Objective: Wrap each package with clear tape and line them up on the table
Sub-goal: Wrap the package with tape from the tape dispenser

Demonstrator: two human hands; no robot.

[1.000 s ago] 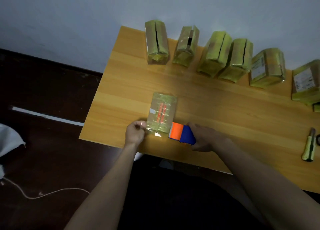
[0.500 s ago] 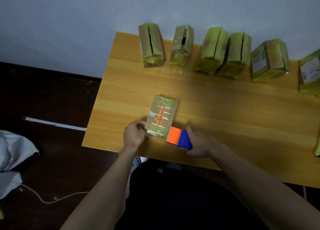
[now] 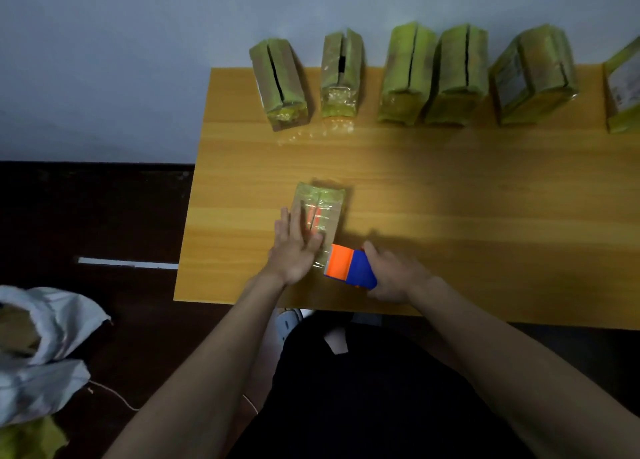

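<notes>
The left hand (image 3: 294, 247) had let go of the corner and lay flat, fingers straight, on the package (image 3: 320, 212). The right hand (image 3: 394, 273) stayed wrapped around the tape dispenser (image 3: 349, 266) (orange and blue) beside it.

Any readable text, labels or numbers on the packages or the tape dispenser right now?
None can be read.
Fifth package in the back row: pale label on its side, print too blurred.
Package at the right edge: pale label, print too blurred.
Package under the left hand: red marks through the tape, illegible.
Tape dispenser: orange and blue, no lettering visible.
</notes>
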